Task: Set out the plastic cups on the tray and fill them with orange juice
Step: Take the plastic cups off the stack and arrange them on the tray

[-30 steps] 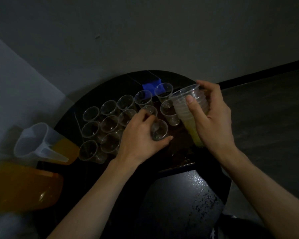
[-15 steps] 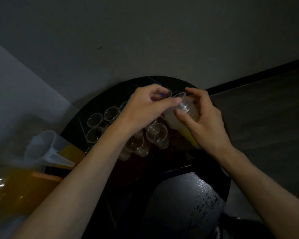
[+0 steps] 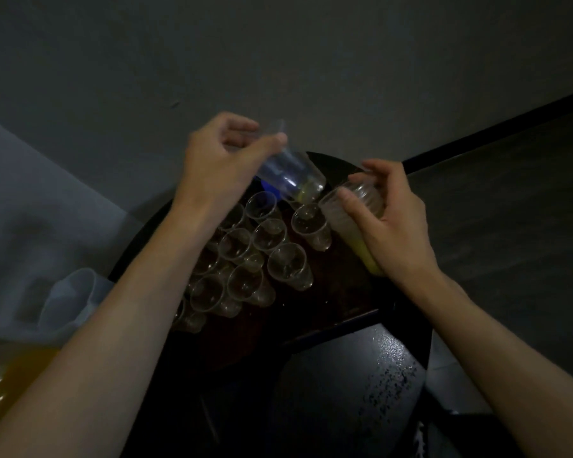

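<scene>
1. My left grip (image 3: 219, 160) is clamped on a single clear cup (image 3: 288, 175), with thumb and fingertips pinching it near the rim.
2. That cup is in the air over the far edge of the tray (image 3: 338, 292). It is tilted steeply, with its mouth up towards my fingers and its base pointing down and to the right. The base has a faint yellow tint.
3. My right grip (image 3: 394, 226) is closed round a stack of cups (image 3: 351, 213). The fingers wrap the upper part and the thumb lies across the near side.
4. The stack leans with its open end up and to the left, just beside the base of the single cup. I cannot tell whether the two touch. The lower end of the stack looks yellow.
5. A cluster of empty cups (image 3: 265, 256) stands upright on the tray, packed close in rough rows below and between my two hands.
6. The tray is dark and sits on a round black desk (image 3: 344, 375), whose near surface shows pale specks.
7. To the left, just beside my left forearm, is a pale plastic jug (image 3: 73, 299), which is blurred.
8. Orange juice (image 3: 10, 375) shows in a clear container at the lower left, partly hidden by that arm.
</scene>
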Demonstrator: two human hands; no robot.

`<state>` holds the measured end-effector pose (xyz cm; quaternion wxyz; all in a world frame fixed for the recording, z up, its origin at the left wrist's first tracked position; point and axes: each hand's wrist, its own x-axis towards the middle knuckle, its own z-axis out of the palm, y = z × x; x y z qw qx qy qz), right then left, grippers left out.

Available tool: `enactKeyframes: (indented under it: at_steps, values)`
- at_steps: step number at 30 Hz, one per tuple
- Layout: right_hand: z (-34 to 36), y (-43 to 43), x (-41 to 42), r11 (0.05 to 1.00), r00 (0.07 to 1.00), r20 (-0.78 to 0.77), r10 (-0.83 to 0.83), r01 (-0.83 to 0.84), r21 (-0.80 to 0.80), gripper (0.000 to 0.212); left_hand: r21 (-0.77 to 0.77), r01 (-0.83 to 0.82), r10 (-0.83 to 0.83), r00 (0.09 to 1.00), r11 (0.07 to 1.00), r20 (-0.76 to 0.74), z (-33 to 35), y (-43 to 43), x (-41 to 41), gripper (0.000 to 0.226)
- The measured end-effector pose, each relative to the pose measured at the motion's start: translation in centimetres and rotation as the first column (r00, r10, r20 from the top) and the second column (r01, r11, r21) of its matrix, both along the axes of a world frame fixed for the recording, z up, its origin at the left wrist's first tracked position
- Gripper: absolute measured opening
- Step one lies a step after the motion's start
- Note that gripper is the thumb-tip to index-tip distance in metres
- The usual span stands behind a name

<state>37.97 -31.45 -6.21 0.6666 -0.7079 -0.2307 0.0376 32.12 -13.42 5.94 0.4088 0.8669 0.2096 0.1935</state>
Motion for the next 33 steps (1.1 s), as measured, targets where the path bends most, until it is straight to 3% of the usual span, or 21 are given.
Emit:
enactKeyframes:
  at_steps: [3, 7, 11, 16, 33]
  values:
    - [-0.1, -0.6, 0.9, 0.988, 0.988, -0.079, -0.133, 0.138, 0.067, 0.058, -0.003, -0.054, 0.054, 0.998, 0.999, 0.03, -1.2, 0.5, -0.1, 0.04]
    - [-0.3, -1.1, 1.6, 0.961, 0.963, -0.127, -0.24, 0.254, 0.108, 0.045, 0.096, 0.081, -0.061, 0.98, 0.992, -0.192, -4.8, -0.9, -0.5, 0.047]
    - [-0.4, -1.1, 1.7, 0.938, 0.942, -0.129, -0.309, 0.324, 0.119, 0.04, 0.295, 0.221, -0.145, 0.956, 0.93, -0.256, -9.2, -2.3, -1.2, 0.056]
    - [-0.5, -1.1, 1.8, 0.935, 0.939, -0.159, -0.304, 0.326, 0.138, 0.038, 0.353, 0.278, -0.177, 0.94, 0.893, -0.292, -13.4, -2.9, -2.0, 0.07]
    - [-0.3, -0.6, 1.5, 0.941, 0.947, -0.155, -0.281, 0.303, 0.149, 0.04, 0.371, 0.274, -0.166, 0.94, 0.887, -0.298, -14.8, -3.3, -2.1, 0.06]
